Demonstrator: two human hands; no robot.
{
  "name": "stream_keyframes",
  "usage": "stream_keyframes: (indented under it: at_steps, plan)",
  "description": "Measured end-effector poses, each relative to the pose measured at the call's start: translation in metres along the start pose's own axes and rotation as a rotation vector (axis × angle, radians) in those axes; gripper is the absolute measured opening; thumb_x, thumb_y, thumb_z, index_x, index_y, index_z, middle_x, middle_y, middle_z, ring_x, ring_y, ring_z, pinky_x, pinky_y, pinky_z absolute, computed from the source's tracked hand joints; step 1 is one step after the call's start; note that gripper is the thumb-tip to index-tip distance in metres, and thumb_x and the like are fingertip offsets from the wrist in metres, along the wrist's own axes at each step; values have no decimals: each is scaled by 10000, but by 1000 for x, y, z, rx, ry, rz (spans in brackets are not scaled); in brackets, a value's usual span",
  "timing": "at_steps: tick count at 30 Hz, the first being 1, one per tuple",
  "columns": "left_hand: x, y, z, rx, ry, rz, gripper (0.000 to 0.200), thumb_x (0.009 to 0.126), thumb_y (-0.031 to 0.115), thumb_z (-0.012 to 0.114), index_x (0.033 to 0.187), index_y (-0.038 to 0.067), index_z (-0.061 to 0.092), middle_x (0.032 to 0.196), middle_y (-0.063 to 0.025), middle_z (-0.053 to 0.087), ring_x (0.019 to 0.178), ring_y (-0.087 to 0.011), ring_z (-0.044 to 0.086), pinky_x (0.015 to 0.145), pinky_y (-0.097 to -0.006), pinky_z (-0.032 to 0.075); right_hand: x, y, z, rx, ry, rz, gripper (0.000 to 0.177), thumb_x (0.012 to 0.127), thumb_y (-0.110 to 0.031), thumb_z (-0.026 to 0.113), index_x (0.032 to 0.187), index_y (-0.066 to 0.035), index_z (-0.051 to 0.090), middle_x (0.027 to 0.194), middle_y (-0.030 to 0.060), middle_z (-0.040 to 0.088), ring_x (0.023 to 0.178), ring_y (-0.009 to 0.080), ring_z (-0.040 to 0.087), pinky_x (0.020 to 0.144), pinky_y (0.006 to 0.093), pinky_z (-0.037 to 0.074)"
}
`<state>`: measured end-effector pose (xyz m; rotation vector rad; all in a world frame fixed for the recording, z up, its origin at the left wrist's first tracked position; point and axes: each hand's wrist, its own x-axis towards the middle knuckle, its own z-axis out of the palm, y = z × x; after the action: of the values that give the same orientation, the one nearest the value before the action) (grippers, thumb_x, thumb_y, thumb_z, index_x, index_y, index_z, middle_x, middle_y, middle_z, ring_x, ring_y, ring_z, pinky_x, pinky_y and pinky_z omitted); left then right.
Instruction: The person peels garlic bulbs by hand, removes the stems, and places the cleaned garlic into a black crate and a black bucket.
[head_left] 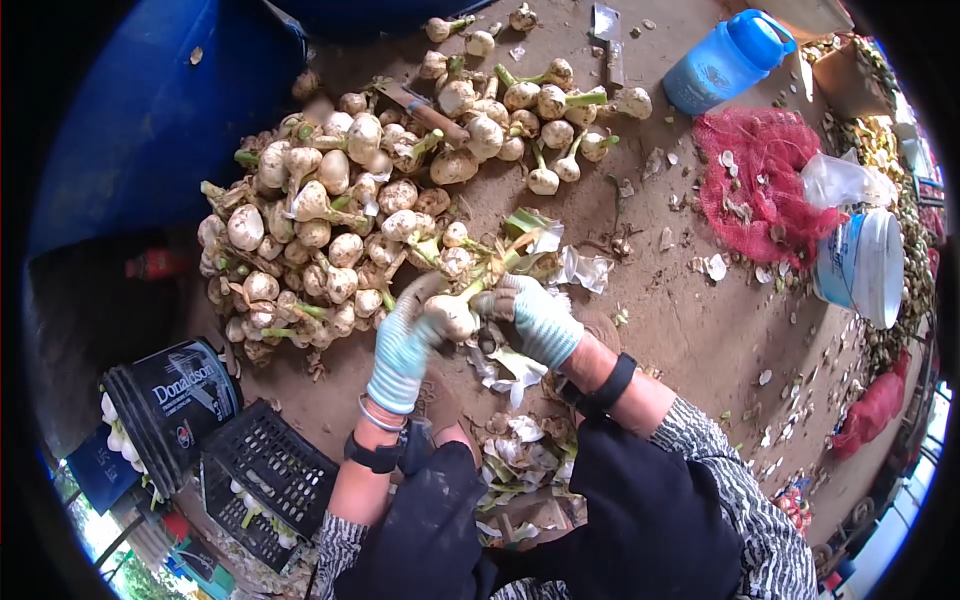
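Observation:
A dirty white bulb (450, 318), onion or garlic by its look, has a green stem that slants up and right. Gloved in pale blue and grey, my left hand (402, 345) is closed around the bulb's left side; its fingers are slightly blurred. My right hand (540, 318), in a matching glove, has its fingers curled beside the stem. What they pinch, if anything, I cannot make out. Just beyond both hands lies a large heap of similar bulbs (335, 175) with stems. Loose papery peels (515, 375) lie below the hands.
A wooden-handled tool (425, 110) rests on the heap, and a cleaver (607, 45) lies beyond it. To the right are a blue jug (715, 72), red netting (750, 175) and a white bucket (872, 268). A black bucket (165, 410) and black crate (275, 470) stand left.

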<state>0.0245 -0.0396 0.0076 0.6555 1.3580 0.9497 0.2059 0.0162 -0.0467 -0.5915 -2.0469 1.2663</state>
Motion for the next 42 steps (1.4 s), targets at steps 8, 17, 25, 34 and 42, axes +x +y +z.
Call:
stream_keyframes:
  at_steps: [8, 17, 25, 34, 42]
  plan:
    - [-9, 18, 5, -280, 115, -123, 381, 766, 144, 643, 1095, -15, 533, 773, -71, 610, 515, -84, 538, 414, -198, 426, 9, -16, -10, -59, 44, -12, 223, 703, 21, 592, 918, -20, 635, 774, 99, 636, 705, 193, 602, 612, 306, 478]
    - [-6, 19, 14, 906, 290, 473, 419, 737, 164, 680, 1091, -21, 551, 887, -86, 612, 760, -150, 591, 683, -266, 491, 9, -26, -7, 505, 82, 525, 195, 818, -97, 556, 975, 15, 586, 799, 50, 618, 649, 101, 567, 584, 224, 453]
    - [9, 12, -12, 63, -37, 38, 277, 763, 88, 653, 1008, -25, 592, 920, -77, 624, 794, -130, 594, 715, -241, 497, -1, -6, -5, 294, -44, 276, 251, 714, 5, 602, 965, -5, 610, 850, 88, 628, 747, 187, 592, 675, 267, 479]
    - [7, 1, -17, -609, 8, -106, 376, 831, 330, 585, 996, -7, 565, 969, -133, 606, 905, -207, 587, 805, -330, 498, 0, 0, -26, 245, 98, 964, 280, 757, -61, 510, 1016, -58, 618, 721, 80, 626, 593, 155, 589, 551, 281, 470]
    - [17, -7, -30, -842, -7, 23, 332, 833, 307, 584, 922, -12, 583, 937, -174, 609, 852, -268, 589, 791, -384, 493, -13, 9, -52, -553, 2, 880, 342, 724, -135, 615, 1062, -109, 567, 857, 154, 627, 747, 307, 619, 669, 386, 490]
